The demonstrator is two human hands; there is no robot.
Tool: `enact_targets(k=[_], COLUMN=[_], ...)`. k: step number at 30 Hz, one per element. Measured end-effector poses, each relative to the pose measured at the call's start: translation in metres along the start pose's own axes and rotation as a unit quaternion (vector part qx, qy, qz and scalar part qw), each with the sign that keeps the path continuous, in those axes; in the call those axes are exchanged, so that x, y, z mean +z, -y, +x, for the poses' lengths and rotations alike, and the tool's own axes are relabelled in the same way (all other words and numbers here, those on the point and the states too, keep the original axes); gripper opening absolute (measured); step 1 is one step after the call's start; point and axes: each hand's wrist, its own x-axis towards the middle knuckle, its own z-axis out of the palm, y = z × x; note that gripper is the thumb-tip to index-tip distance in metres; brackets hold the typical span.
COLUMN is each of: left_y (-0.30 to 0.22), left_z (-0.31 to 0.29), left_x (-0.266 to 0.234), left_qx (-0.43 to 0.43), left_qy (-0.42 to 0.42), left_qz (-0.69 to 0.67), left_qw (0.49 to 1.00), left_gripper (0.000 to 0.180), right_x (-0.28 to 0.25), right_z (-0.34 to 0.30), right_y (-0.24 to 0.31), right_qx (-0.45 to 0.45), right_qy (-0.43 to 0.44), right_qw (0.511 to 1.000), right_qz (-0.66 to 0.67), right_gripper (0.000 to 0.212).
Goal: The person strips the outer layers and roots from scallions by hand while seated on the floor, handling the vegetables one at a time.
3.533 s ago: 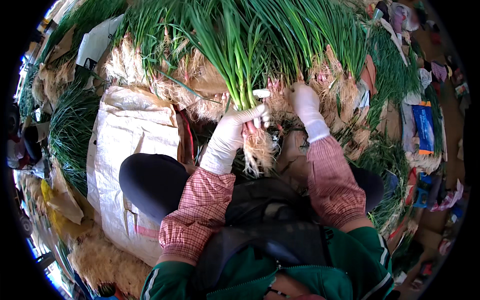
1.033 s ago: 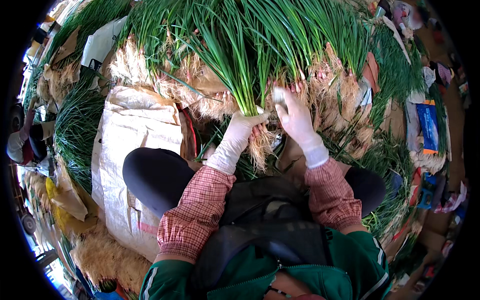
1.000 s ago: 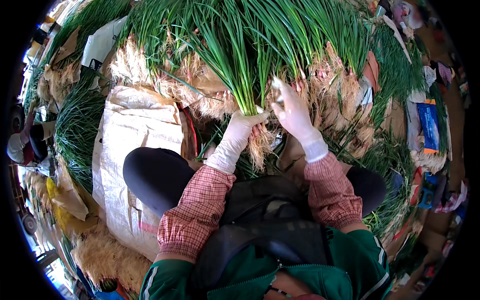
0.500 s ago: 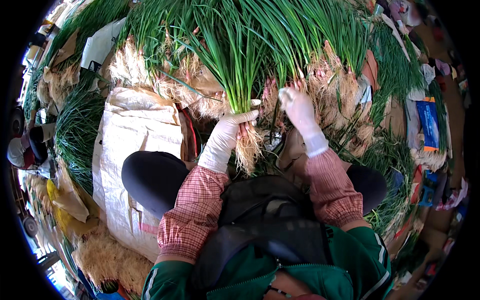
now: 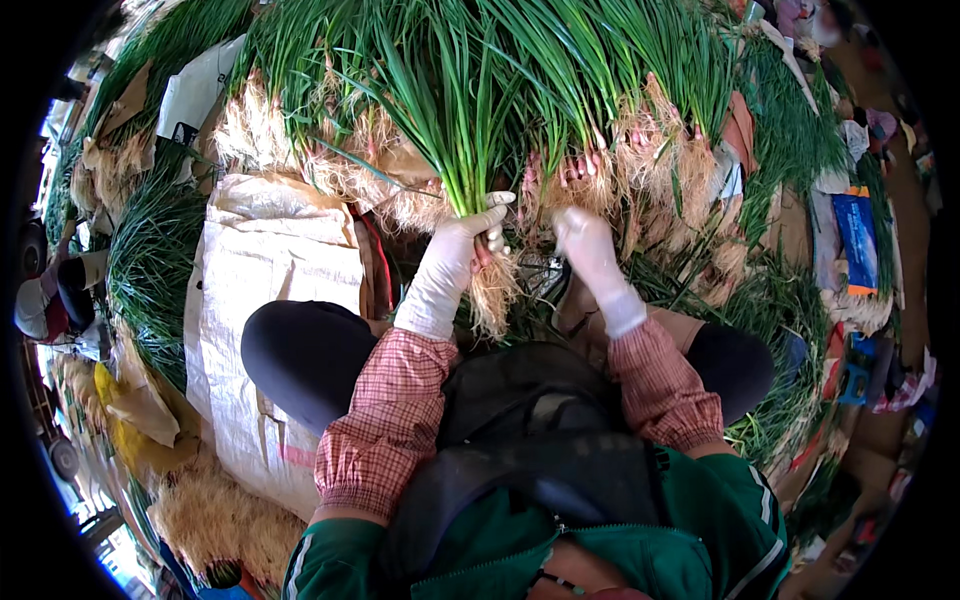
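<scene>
The bunch of green onions [image 5: 455, 150] is in the left hand [image 5: 455, 250], at the near edge of the onion pile [image 5: 620, 75]. The left grip is wrapped around the lower stems [image 5: 465, 195], with roots [image 5: 492, 300] hanging below. The right hand [image 5: 588, 250] is curled beside the bunch; whether its grip pinches anything cannot be determined. Expected handling: light, flexible leaves, crushable stems. Hold just above the bulbs [image 5: 483, 257]; avoid squeezing hard.
</scene>
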Motion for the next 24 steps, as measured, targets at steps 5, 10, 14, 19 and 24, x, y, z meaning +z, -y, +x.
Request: enact_targets(k=[5,10,14,19,24], left_y=[0.01,0.007,0.021,0.009,0.003], left_z=[0.008,0.002,0.008,0.0,0.002], left_x=[0.004,0.003,-0.001,-0.008,-0.007], left_qx=[0.041,0.005,0.028,0.018,0.014], left_qy=[-0.093,-0.103,-0.131,-0.081,-0.055], left_qz=[0.161,0.25,0.209,0.18,0.158], left_qw=[0.982,0.963,0.969,0.98,0.986], left_gripper=[0.016,0.014,0.013,0.017,0.013], right_x=[0.038,0.026,0.032,0.001,-0.005], right_z=[0.007,-0.029,-0.04,-0.015,0.023], right_y=[0.007,0.035,-0.012,0.017,0.048], right_qx=[-0.017,-0.153,0.05,0.107,-0.179], right_qy=[-0.018,-0.027,-0.053,-0.157,-0.027], right_qw=[0.99,0.988,0.976,0.914,0.978], right_qz=[0.14,-0.003,0.203,0.36,0.102], right_gripper=[0.022,0.024,0.023,0.018,0.031])
